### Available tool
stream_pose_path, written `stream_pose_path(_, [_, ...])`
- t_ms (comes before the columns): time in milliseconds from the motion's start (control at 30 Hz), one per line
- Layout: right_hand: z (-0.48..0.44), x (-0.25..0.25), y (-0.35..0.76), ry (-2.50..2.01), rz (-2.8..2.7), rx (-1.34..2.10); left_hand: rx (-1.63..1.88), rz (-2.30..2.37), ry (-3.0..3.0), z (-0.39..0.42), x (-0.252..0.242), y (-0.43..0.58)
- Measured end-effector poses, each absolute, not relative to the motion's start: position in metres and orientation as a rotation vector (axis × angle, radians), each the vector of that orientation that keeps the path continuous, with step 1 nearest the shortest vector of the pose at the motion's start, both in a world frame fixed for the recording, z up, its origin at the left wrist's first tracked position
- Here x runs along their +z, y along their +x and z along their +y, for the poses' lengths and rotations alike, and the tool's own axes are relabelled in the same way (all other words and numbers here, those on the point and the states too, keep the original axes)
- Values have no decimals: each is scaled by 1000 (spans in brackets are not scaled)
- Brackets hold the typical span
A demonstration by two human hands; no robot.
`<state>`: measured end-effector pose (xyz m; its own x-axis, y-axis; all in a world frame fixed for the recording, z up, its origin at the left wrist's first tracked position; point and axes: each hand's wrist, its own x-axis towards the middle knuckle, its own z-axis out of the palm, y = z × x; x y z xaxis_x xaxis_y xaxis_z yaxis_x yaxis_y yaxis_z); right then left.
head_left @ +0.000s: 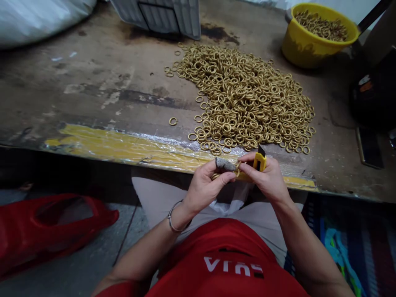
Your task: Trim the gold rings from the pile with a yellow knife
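My left hand [206,185] is closed round several gold-coloured rings at the table's front edge. Grey cloth-like wrapping [225,164] covers one of its fingers. A small gold ring [238,169] sits between the fingertips of both hands. My right hand [269,178] pinches at this ring while also gripping a yellow utility knife [260,160], its dark blade pointing up and away from me. Just beyond both hands spreads a large heap of gold-coloured rings [247,99]. One loose ring [173,121] lies left of the heap.
A yellow tub [305,51] of similar rings stands at the back right, and a grey plastic crate [161,18] at the back. A phone [369,147] lies on the table [93,90] at the right. Beside my legs on the left is a red plastic object [46,222].
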<state>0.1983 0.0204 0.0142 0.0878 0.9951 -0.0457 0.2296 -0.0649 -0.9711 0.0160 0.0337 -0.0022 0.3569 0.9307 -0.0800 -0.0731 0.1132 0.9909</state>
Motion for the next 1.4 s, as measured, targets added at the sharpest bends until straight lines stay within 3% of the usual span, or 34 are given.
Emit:
stream_pose_path(367, [20, 18, 197, -1394, -1346, 1070, 808, 817, 974, 34, -7, 21])
stream_pose_path(667, [0, 23, 199, -1670, -2118, 278, 844, 845, 848, 30, -7, 22])
stream_pose_path(867, [-4, 25, 189, -1845, -2253, 20, 863, 912, 1112, 34, -9, 18])
stream_pose_path(1000, [6, 17, 195, -1945, -2239, -25, 900, 916, 1333, 33, 7, 14])
stream_pose_path(1133, [23, 7, 227, -2338, -1919, -97, 845, 761, 1573, 23, 23, 3])
stream_pose_path(1233, [32, 4, 235, -2103, -1953, -7, 664, 671, 1666, 13, 13, -4])
stream_pose_path(1400, [45, 2, 193, -1859, -2232, 238, 373, 953, 1795, -6, -36, -6])
